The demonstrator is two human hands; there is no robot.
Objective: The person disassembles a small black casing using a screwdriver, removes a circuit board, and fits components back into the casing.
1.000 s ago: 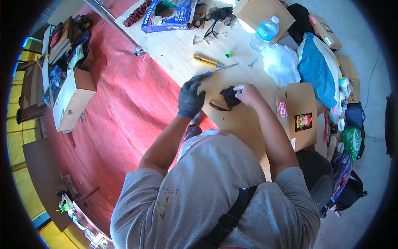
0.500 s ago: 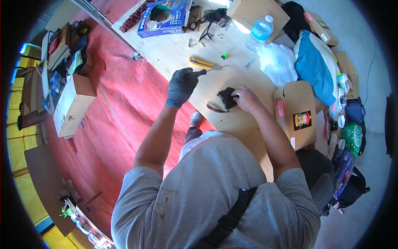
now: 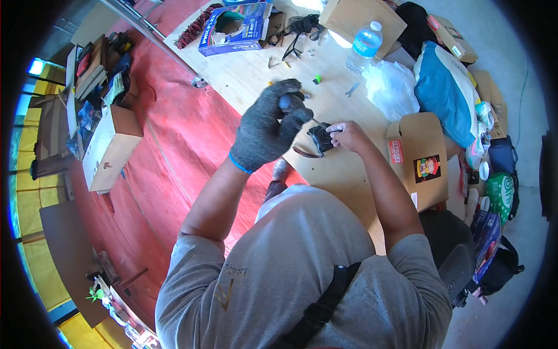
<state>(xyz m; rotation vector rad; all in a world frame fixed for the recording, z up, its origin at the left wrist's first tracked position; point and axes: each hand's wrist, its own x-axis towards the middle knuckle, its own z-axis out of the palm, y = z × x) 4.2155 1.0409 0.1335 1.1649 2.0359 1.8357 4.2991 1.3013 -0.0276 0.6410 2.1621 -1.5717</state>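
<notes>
My left hand (image 3: 270, 125), in a dark knitted glove with a blue cuff, is raised over the table edge, closed around the dark handle of a screwdriver (image 3: 292, 104). The thin shaft slants down to the right, toward a small black part (image 3: 319, 137). My bare right hand (image 3: 347, 137) pinches that black part at its right side, over the wooden table (image 3: 343, 174). Just below the part lies a curved brown strip (image 3: 307, 153). The glove covers most of the yellow cutter seen earlier.
Beyond my hands are a blue box (image 3: 235, 29), black straps (image 3: 296, 35), a small green item (image 3: 317, 79) and a small wrench (image 3: 352, 89). To the right stand a water bottle (image 3: 365, 46), a white plastic bag (image 3: 390, 90) and a cardboard box (image 3: 415, 163).
My left hand has risen toward the camera and turned, bringing the screwdriver shaft from pointing away to pointing at the black part. My right hand has kept hold of the part.
</notes>
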